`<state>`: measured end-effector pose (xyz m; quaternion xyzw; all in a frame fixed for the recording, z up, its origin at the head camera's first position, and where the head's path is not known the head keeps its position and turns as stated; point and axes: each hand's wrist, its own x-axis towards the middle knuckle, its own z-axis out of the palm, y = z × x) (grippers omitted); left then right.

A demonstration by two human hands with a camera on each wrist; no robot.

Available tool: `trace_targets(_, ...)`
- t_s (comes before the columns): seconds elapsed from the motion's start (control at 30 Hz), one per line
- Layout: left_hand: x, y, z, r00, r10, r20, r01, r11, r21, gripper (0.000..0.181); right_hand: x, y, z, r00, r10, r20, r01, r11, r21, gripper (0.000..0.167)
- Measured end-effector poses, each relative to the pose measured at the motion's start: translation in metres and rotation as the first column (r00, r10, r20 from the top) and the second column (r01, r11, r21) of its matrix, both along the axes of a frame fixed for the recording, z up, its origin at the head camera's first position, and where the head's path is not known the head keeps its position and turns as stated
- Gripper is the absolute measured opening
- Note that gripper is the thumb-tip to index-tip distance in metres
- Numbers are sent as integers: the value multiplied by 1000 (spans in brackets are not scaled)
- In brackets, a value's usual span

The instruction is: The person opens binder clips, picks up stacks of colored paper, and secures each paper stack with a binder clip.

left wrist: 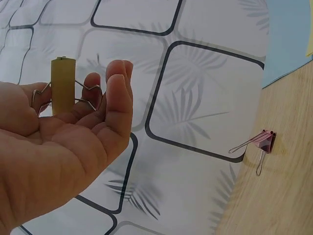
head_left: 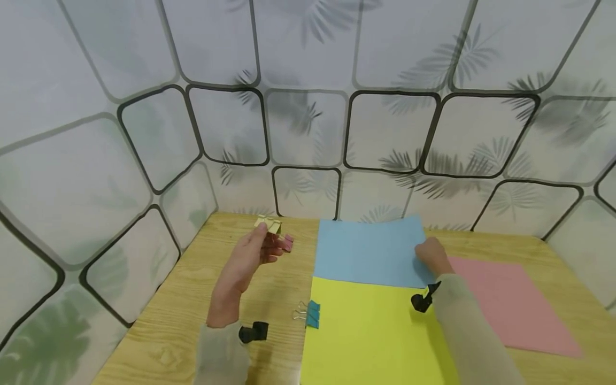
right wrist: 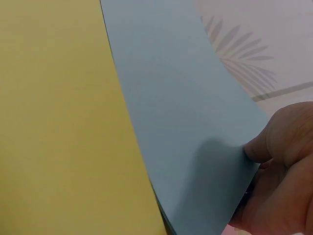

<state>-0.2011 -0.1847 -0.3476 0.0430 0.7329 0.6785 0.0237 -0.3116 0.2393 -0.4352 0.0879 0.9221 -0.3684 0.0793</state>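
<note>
My left hand (head_left: 243, 256) holds a yellow binder clip (head_left: 269, 224) above the table; in the left wrist view the yellow clip (left wrist: 63, 85) stands between thumb and fingers, wire handles out to both sides. My right hand (head_left: 433, 255) pinches the right edge of a blue sheet (head_left: 368, 251), thumb on top, as the right wrist view shows with the blue sheet (right wrist: 181, 98). The blue sheet's near part meets a yellow sheet (head_left: 375, 331). A teal binder clip (head_left: 313, 314) grips the yellow sheet's left edge.
A pink binder clip (left wrist: 266, 142) lies on the wooden table (left wrist: 288, 196), beyond my left fingers in the head view. A pink sheet (head_left: 515, 305) lies at the right, partly behind my right forearm. A patterned cloth wall (head_left: 308, 128) borders the table's back and left side.
</note>
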Motion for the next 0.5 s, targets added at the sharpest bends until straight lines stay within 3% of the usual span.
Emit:
trace_targets(0.1, 0, 0, 0, 1000, 23, 14, -23, 1000, -19, 59, 2, 2, 2, 1000, -11, -9, 11, 999, -31, 18)
trace_targets(0.23, -1, 2, 1, 998, 43, 51, -42, 999, -13, 57, 6, 4, 5, 1000, -17, -7, 16, 997, -80, 49)
trace_targets(0.37, -1, 2, 2, 996, 46, 76, -47, 999, 7, 53, 5, 4, 5, 999, -31, -28, 28, 995, -94, 49)
trace_targets(0.5, -3, 2, 2, 997, 50, 59, -51, 999, 10, 50, 2, 5, 2, 996, -33, -80, 26, 996, -91, 43)
